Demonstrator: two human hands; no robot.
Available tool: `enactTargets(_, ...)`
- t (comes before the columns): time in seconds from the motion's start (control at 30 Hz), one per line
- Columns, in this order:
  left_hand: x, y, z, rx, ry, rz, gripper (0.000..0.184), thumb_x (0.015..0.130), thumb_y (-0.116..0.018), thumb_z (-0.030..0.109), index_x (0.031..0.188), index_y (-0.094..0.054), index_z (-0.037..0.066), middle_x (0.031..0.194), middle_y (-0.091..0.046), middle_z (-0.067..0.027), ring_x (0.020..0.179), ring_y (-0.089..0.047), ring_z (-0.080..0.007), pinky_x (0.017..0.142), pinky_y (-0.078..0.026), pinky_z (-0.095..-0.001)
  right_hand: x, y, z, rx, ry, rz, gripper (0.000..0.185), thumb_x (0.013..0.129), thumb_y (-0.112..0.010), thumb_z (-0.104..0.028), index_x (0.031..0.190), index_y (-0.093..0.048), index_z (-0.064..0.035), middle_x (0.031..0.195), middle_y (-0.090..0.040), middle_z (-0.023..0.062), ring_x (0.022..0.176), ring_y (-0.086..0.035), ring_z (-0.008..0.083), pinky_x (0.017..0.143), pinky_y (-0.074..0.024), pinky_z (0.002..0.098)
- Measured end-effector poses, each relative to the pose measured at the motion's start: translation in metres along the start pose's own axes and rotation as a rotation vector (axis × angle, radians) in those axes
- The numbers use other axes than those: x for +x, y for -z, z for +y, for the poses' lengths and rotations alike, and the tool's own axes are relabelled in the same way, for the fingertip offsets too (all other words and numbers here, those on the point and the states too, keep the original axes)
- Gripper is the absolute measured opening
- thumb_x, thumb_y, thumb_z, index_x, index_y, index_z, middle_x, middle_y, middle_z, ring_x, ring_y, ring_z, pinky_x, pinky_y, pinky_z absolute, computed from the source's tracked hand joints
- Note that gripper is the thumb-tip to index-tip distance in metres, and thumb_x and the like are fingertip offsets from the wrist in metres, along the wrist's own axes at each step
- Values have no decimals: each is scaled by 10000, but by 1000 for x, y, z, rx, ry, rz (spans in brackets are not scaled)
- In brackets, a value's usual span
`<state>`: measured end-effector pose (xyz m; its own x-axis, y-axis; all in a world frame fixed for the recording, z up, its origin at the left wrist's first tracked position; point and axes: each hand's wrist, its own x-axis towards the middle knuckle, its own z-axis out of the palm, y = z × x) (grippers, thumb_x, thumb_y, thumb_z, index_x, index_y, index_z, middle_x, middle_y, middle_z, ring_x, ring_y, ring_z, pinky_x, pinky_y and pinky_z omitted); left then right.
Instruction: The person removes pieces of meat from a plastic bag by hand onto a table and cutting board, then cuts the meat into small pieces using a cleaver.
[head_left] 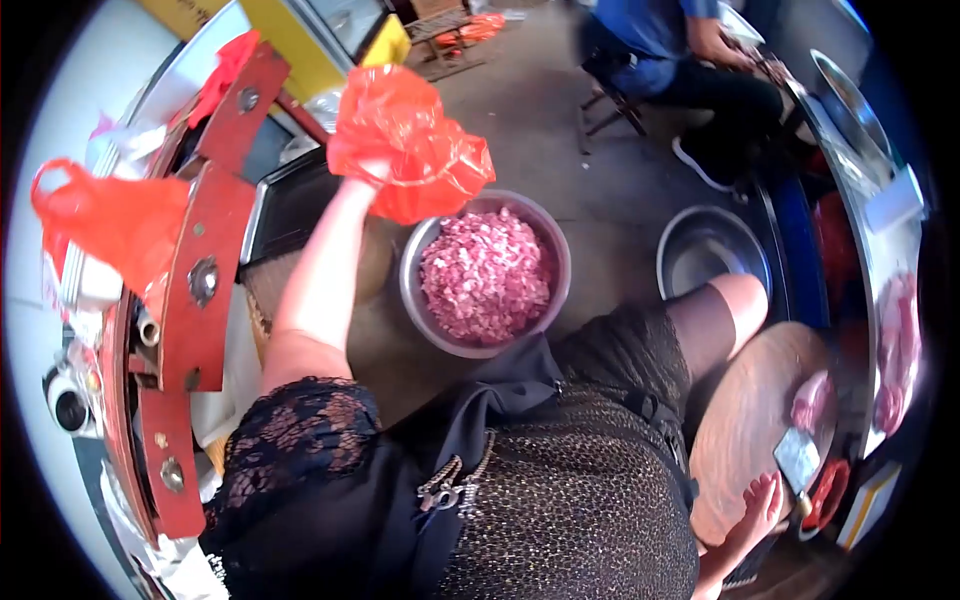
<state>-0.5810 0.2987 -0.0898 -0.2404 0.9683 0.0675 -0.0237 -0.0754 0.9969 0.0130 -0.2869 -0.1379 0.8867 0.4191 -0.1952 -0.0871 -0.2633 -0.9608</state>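
Note:
A crinkled red plastic bag (405, 140) is around my left hand (372, 172), which is raised at the end of my outstretched arm. The bag hides the fingers. Just below and right of it, a steel basin (560, 265) on the floor holds a heap of chopped pink meat (487, 275). My right hand (762, 503) is low on the right with loosely curled fingers and nothing seen in it. It is beside a round wooden chopping board (735, 430), near a cleaver (797, 458) whose blade lies on the board's edge. A piece of meat (810, 400) lies above the blade.
A second steel basin (715, 250) stands on the floor by my knee. At the upper right a person (660, 60) sits on a stool. Long meat strips (898, 350) lie on the right-hand counter. Red wooden drawers (203, 280) and another red bag (120, 215) are at the left.

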Motion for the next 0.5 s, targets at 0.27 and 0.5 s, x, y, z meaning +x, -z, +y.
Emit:
enactTargets(0.27, 35, 116, -112, 526, 164, 345, 417, 880, -593, 429, 1158, -640, 121, 1238, -641, -83, 1184, -577, -266, 972, -458, -400, 10, -32, -30, -24, 82, -75, 390, 965, -607, -234, 1289, -565, -21, 996, -640, 21, 813, -579, 75, 681, -459, 209)
enactTargets(0.5, 81, 236, -126, 1103, 109, 602, 434, 882, -585, 447, 1161, -639, 120, 1243, -640, -82, 1190, -575, -266, 972, -458, -402, -12, -48, -62, -120, 72, -45, 404, 942, -610, -171, 1220, -546, 115, 1097, -646, 232, 972, -659, 305, 827, -567, 395)
